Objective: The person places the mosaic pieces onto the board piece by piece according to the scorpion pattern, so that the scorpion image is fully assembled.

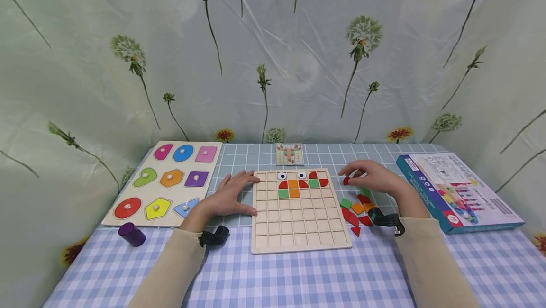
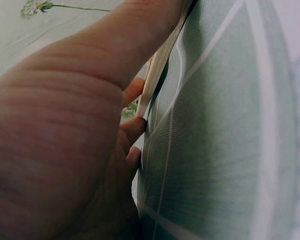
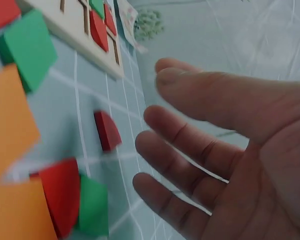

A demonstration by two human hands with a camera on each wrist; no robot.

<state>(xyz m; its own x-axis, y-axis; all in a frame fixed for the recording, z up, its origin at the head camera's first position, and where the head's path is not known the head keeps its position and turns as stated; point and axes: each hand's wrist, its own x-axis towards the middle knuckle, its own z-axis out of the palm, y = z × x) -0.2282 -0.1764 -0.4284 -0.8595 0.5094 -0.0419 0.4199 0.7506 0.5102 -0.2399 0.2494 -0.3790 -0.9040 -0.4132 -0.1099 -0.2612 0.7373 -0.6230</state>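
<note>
My left hand [image 1: 232,195] touches the left edge of the wooden grid board [image 1: 302,240], its thumb and fingers spread along that side. In the left wrist view the thumb covers part of the board's edge. On the board's upper rows lie two eye pieces [image 1: 302,175] and several red, green and orange pieces. My right hand [image 1: 371,176] hovers beside the board's upper right corner, holding nothing. Just below its fingertips a red quarter-circle piece [image 3: 107,131] rests on the cloth, apart from the fingers. Loose pieces, among them a green square [image 1: 346,203], lie closer to the wrist.
A pattern card [image 1: 289,155] lies behind the board. To the left are a shape puzzle board [image 1: 164,189] with knobbed pieces and a purple cylinder [image 1: 132,234]. A flat box [image 1: 460,192] lies at the right. A floral curtain [image 1: 298,71] hangs behind the table.
</note>
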